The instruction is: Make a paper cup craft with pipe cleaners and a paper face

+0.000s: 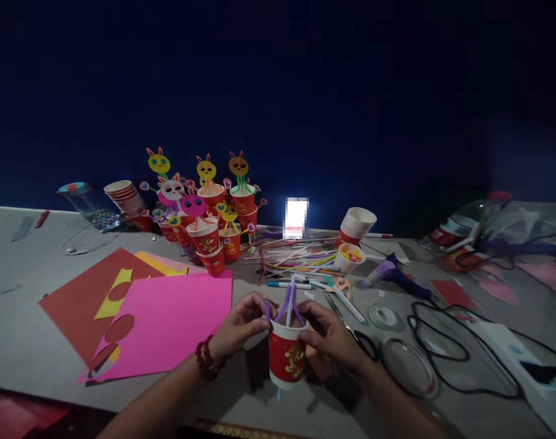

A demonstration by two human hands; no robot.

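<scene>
A red paper cup (280, 360) with a gold print and a white rim is held upright above the front of the table. Purple and pale blue pipe cleaners (289, 302) rise out of its mouth, and a pale blue end pokes out below its base. My left hand (248, 323), with a dark red bead bracelet on the wrist, pinches a purple pipe cleaner at the cup's left rim. On the opposite side my right hand (326, 332) grips the rim, thumb outside and fingers behind. Its fingertips are partly hidden by the cup.
Pink paper (177, 323) with cut-out holes lies left. Behind it stand several cups with paper animal faces (205, 231). Loose pipe cleaners (296, 256) spread across the middle. Scissors (364, 344), a glue gun (399, 277), tape rolls (408, 366) and a black cable (461, 356) lie right.
</scene>
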